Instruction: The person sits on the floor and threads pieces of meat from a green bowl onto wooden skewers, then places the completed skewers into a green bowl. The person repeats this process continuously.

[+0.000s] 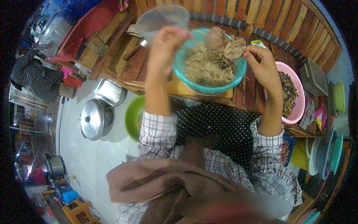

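Observation:
Over a turquoise bowl [241,72] of grey-brown strips of cooked meat or offal [209,71], I hold up larger grey-brown pieces of cooked offal [234,49]. My right hand [263,63] pinches the right end of these pieces between thumb and fingers. On the bowl's far left side, my left hand [169,43] is blurred by motion, its fingers drawn together. A thin pale skewer [198,32] appears to run from its fingertips toward the rounded piece. Several similar sticks [244,86] lie on the wooden surface right of the bowl.
A clear plastic container [162,18] stands beyond my left hand, with a knife [134,50] nearby. To the right sits a pink basin [298,108] of dark chopped pieces. A green basin [135,119], lidded pot [93,119] and metal tin [110,91] are at lower left.

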Motion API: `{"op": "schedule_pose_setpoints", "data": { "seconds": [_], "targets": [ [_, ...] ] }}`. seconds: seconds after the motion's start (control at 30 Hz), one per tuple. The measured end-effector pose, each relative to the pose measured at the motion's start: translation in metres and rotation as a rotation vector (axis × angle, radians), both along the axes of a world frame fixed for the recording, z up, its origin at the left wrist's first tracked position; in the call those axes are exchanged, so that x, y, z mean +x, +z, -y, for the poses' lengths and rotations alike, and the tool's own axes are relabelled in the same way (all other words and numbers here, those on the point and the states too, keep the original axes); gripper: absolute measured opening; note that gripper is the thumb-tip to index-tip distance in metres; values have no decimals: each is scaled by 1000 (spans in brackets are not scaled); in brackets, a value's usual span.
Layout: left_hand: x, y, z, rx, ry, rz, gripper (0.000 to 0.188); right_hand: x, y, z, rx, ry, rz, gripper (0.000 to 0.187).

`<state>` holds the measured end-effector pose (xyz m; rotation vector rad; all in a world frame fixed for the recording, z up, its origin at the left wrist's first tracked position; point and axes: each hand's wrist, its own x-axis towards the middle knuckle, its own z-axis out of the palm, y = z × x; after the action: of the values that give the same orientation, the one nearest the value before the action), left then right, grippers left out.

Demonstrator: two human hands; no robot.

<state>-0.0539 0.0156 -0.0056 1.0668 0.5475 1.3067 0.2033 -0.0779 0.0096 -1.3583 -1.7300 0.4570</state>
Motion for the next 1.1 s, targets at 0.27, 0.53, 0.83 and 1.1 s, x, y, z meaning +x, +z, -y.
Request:
{"op": "schedule_pose_setpoints", "data": {
  "seconds": [0.27, 0.53, 0.83, 1.1],
  "targets": [
    [3, 4, 7, 205, -34, -462, 39, -4, 3, -1, -30, -23, 10, 18],
    [7, -9, -8, 7, -47, 213, 21, -4, 1, 1, -3, -112, 83, 22],
    [9, -10, -9, 67, -95, 321, 20, -11, -8, -1, 22, -49, 33, 16],
    [10, -8, -7, 94, -55, 163, 23, -10, -7, 1, -6, -35, -17, 16]
  ]
}}
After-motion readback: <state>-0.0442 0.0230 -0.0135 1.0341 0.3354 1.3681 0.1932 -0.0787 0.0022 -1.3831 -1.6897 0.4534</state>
